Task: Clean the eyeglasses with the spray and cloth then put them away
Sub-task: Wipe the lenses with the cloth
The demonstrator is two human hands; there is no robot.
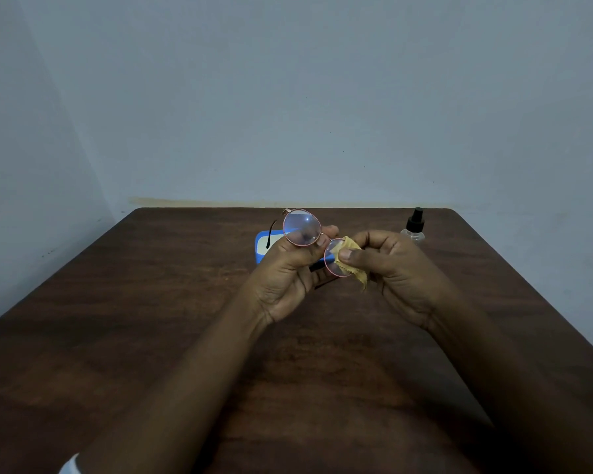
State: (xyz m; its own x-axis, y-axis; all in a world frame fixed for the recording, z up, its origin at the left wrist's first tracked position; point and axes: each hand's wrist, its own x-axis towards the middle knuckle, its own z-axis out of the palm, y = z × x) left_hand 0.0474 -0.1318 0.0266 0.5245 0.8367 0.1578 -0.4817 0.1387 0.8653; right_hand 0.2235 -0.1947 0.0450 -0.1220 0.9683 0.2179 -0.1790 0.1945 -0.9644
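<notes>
Pink-rimmed round eyeglasses (302,228) are held up above the middle of the table. My left hand (288,271) grips them near the bridge, thumb against the left lens. My right hand (387,265) pinches a yellow cloth (351,258) around the right lens, thumb on the near side. Behind my left hand an open blue glasses case (262,248) lies on the table, partly hidden. A small clear spray bottle (414,229) with a black cap stands upright at the back right, beyond my right hand.
The dark brown wooden table (151,319) runs up to a pale blue wall at the back. Its right edge drops off near the spray bottle. A white sleeve edge (70,465) shows at the bottom left.
</notes>
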